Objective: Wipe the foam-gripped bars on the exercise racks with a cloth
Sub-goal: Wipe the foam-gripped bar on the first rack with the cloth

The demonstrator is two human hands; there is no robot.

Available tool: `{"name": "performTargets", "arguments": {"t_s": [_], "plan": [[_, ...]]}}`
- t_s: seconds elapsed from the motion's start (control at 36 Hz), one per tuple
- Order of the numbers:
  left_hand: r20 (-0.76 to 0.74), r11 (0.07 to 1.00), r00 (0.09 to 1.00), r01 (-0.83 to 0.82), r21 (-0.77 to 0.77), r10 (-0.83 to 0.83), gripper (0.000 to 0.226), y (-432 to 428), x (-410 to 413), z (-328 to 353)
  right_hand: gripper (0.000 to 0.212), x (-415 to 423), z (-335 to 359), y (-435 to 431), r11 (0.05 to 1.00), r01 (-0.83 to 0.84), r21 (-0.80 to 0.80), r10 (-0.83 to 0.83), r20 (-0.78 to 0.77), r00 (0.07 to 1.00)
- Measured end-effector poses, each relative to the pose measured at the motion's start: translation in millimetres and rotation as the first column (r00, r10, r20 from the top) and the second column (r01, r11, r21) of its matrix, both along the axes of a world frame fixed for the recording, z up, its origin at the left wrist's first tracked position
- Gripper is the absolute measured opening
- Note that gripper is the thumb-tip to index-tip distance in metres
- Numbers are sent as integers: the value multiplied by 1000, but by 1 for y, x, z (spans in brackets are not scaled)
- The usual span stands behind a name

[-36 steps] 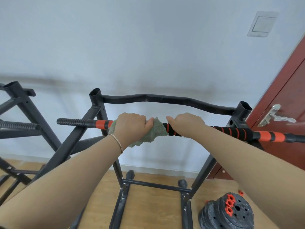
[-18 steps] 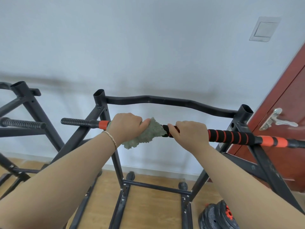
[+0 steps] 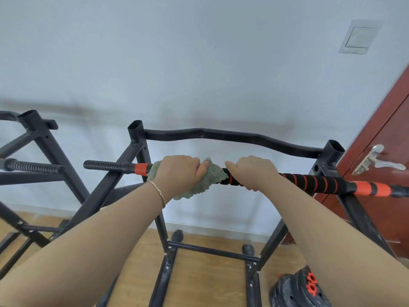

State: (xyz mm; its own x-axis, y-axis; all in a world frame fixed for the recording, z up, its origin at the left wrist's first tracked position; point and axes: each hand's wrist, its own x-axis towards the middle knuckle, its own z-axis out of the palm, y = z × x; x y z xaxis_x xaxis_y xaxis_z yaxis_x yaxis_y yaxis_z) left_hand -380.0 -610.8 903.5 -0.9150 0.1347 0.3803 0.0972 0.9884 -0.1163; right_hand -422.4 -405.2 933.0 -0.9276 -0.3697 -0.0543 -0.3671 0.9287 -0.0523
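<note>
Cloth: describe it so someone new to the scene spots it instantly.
Start at the central black rack with the wavy top rail. Just in front of it, the left hand and right hand grip a black-and-orange bar; the cloth is bunched round it under the left hand. It is the only soft, fuzzy grey-green thing among black metal.

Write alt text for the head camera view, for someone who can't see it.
A person's left hand grips a fuzzy grey-green cloth wrapped round a black foam-gripped bar with orange bands, while the right hand grips the bar beside it. The bar lies across a black metal rack.
</note>
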Motion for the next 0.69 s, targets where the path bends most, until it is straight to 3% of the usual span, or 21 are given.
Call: {"name": "performTargets", "arguments": {"t_s": [0.08,0.17,0.22,0.31,0.36,0.44,0.5,0.56,0.69], "plan": [[80,999,997,-8,45,4,58,-4,-2,5,72,4,-16,6,984,-95,150,138,-307,942],[196,993,981,-33,112,11,59,-6,-8,13,58,18,-35,11,999,-37,-14,25,-488,872],[195,993,980,-58,100,37,60,-5,-10,13,57,20,-38,12,996,-61,-62,18,-539,842],[141,994,986,-95,61,86,60,0,-6,8,56,12,-17,6,1000,-6,7,9,-383,924],[117,993,988,-105,47,99,59,3,-4,7,57,1,-2,1,999,23,-24,-25,-102,994],[92,994,991,-103,29,100,56,2,-1,5,63,-7,15,-8,994,79,-81,-50,313,949],[87,994,992,-100,39,96,55,2,0,5,66,-9,15,-10,985,114,-131,-49,419,906],[87,994,992,-95,45,91,55,1,-1,5,67,-9,11,-10,985,113,-129,-56,384,922],[71,994,992,-109,20,107,55,1,1,6,71,-2,0,-8,999,23,-34,-20,72,997]]}}
